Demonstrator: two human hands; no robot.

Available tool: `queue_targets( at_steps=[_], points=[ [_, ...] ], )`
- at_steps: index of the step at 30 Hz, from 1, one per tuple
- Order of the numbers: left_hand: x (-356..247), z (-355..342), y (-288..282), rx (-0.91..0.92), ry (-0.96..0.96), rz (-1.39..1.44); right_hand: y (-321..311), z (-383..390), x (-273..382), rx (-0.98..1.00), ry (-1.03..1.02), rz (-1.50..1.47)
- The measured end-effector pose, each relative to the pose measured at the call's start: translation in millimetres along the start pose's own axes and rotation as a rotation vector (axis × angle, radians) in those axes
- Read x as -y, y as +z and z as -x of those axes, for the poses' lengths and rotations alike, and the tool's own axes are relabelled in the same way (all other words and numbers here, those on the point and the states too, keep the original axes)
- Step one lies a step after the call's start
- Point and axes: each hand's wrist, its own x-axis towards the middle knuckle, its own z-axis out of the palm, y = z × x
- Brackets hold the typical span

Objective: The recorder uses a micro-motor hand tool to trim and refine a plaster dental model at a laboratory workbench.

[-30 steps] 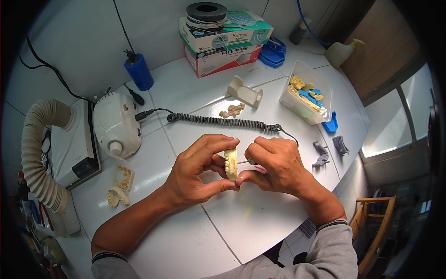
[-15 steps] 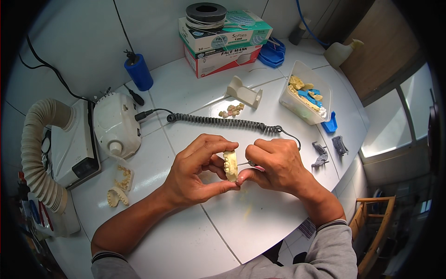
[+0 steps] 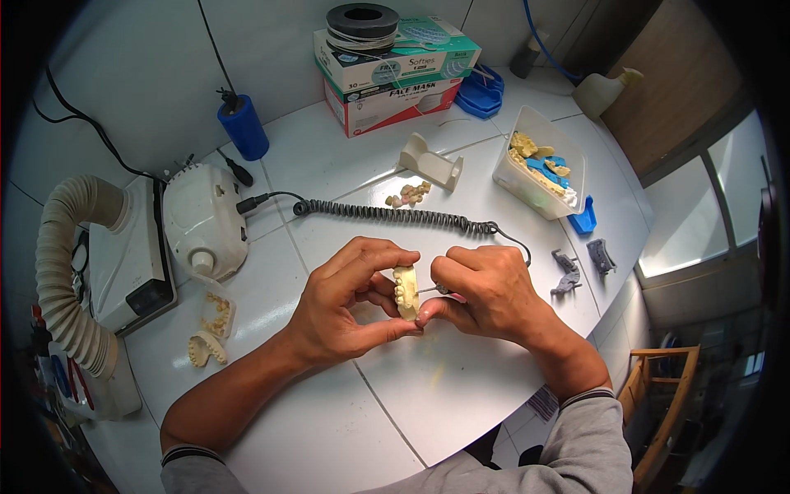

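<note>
While the left hand [image 3: 344,303] has a cream dental model [image 3: 406,293] pinched on edge in its grip above the white bench [image 3: 309,412], the right hand [image 3: 494,292] has its grip wrapped around a metal tool [image 3: 443,289], skinny shaft pointing right at the model's side.

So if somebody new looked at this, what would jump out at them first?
Probably the cream dental model in the left hand, mid-picture, with the right hand pointing a thin-tipped tool at it. Next, likely the pale ribbed hose arching at the far left, and the black coiled cord stretched across the white table beyond the hands.
</note>
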Motion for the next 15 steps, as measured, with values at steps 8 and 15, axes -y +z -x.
queue_targets(
  at_steps=[8,15],
  points=[
    [-1.6,-0.8,-0.4,0.008,-0.001,0.007,1.1,0.4,-0.2,0.006,0.003,-0.006],
    [-0.9,-0.2,0.1,0.008,0.002,0.005,1.9,0.7,-0.7,0.011,0.000,-0.015]
  ],
)
